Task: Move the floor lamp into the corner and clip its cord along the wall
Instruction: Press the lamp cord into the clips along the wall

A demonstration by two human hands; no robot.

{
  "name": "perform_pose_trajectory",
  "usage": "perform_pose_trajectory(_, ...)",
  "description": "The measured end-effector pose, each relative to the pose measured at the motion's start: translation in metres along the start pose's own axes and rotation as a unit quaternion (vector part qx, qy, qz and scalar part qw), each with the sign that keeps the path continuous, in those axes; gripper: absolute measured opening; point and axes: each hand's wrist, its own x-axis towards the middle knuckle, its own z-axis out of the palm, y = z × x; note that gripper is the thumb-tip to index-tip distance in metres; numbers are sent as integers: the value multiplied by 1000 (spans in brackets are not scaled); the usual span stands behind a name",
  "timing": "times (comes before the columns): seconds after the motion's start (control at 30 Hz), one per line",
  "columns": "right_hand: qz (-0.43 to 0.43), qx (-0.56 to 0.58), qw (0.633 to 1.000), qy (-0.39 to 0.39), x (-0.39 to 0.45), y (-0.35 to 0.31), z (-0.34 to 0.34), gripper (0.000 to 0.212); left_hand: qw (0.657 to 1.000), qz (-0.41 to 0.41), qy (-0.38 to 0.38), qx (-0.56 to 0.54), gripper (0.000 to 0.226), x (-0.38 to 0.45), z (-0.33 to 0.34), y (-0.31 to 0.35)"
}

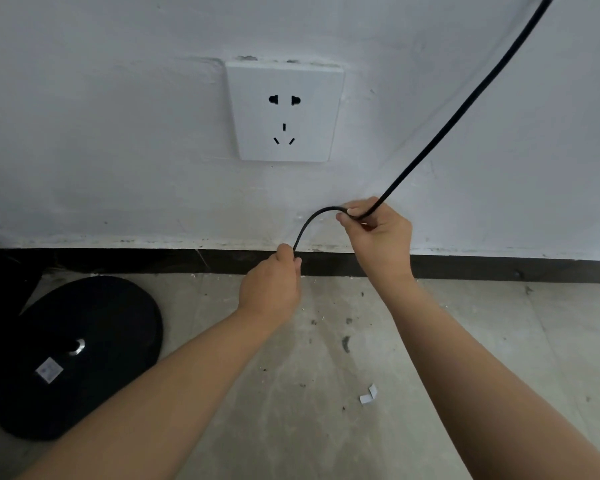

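Cord [440, 128] runs out of view past the top edge, its arched stretch below and right of the wall socket [284, 110] pinched in both hands, left grip [274, 282] and right grip [378, 230] clenched on it above the black baseboard [499, 268], lamp base [73, 355] on the concrete floor [326, 358] lower left of the socket.

Soft, even daylight leaves the white wall [118, 150] bright and shadowless, while wide-angle distortion bends the edges.

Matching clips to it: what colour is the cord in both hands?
Plain black, thin round cord, clearest in the head view.
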Motion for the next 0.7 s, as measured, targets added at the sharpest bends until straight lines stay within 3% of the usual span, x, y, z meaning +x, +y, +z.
perform_pose_trajectory(0.2, 38, -17, 999, -8, 2, 5, -9, 41, 999, -22, 19, -31, 25, 11, -8, -4)
perform_pose_trajectory(0.43, 116, -40, 992, -22, 9, 2, -22, 36, 982, -111, -33, -149, 34, 43, -33, -7)
perform_pose_trajectory(0.5, 135, -49, 989, -15, 12, 2, -26, 32, 955, -177, -41, -235, 44, 50, -37, -2)
perform_pose_trajectory(0.57, 137, -67, 988, -6, 13, 2, -28, 18, 897, -262, -33, -355, 47, 53, -39, 6)
perform_pose_trajectory(0.63, 139, -75, 987, 15, 13, 5, -32, 9, 840, -313, -17, -442, 43, 53, -41, 9)
perform_pose_trajectory(0.7, 151, -61, 986, 32, 10, 7, -37, 6, 812, -318, 12, -490, 29, 48, -45, 10)
